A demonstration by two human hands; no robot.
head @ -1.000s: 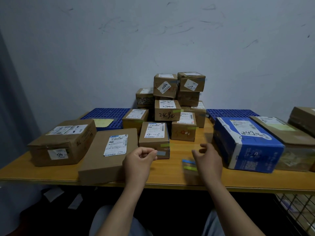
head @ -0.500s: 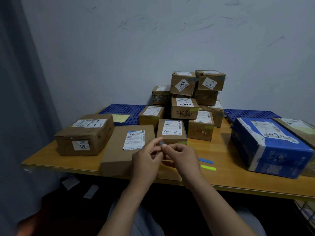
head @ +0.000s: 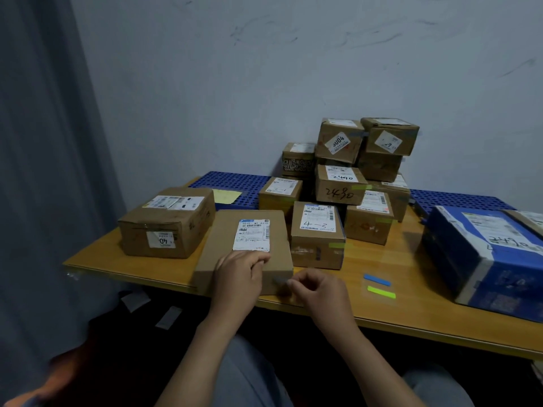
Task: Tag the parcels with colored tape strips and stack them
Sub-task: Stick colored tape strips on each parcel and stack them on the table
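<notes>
A flat brown parcel (head: pixel 223 239) with a white label lies at the table's front edge. My left hand (head: pixel 238 277) rests on its near end, fingers curled over the top. My right hand (head: pixel 320 289) pinches a small grey-blue tape strip (head: pixel 280 279) against the parcel's front right corner. A blue tape strip (head: pixel 377 280) and a green tape strip (head: pixel 381 292) lie on the wood to the right. Behind stands a parcel marked 4-3 (head: pixel 317 233), with a pile of small parcels (head: pixel 340 183) stacked against the wall.
A brown box marked 40 (head: pixel 167 221) sits at the left on the wooden table (head: pixel 411 315). A big blue parcel (head: pixel 482 257) fills the right side. Blue perforated mats (head: pixel 232 183) lie at the back. A curtain hangs left.
Both hands came together holding a tape strip, then dropped to the flat parcel's front corner. The view swung left, so the table's contents sit further right.
</notes>
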